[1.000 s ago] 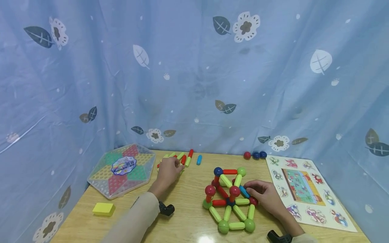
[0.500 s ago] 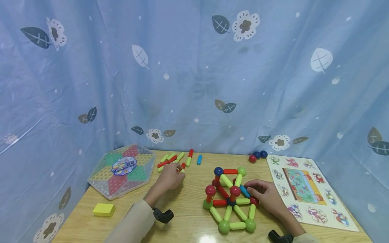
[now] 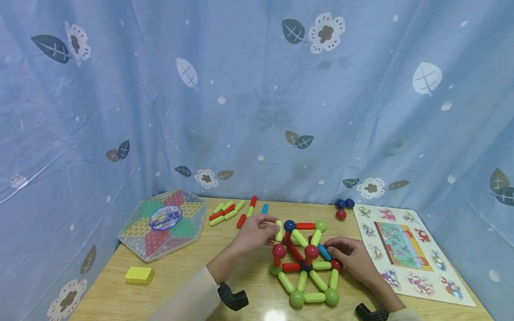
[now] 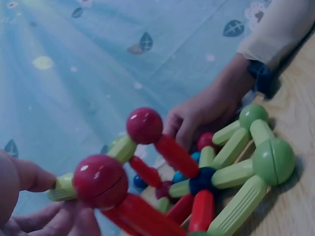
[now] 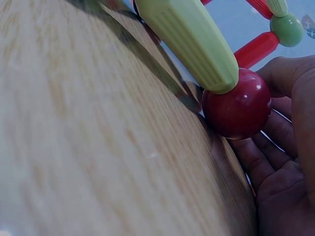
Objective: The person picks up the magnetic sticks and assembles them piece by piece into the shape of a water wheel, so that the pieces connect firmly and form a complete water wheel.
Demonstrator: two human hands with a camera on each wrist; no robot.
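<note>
Head view shows a person at a wooden surface building a rod-and-ball structure of green, red and blue magnetic sticks joined by balls. The left hand pinches a short green stick between thumb and fingers, just beside the blue ball at the structure's upper left corner. The right hand rests at the right side of the structure, its fingers curled around a red ball at the base, where a green stick meets it. The lower ring looks assembled and several uprights and cross pieces stand; judging by this, the build seems well along but unfinished, since spare sticks lie near the back edge and three loose balls sit apart. A hexagonal game board, a yellow block and a picture puzzle lie aside.
</note>
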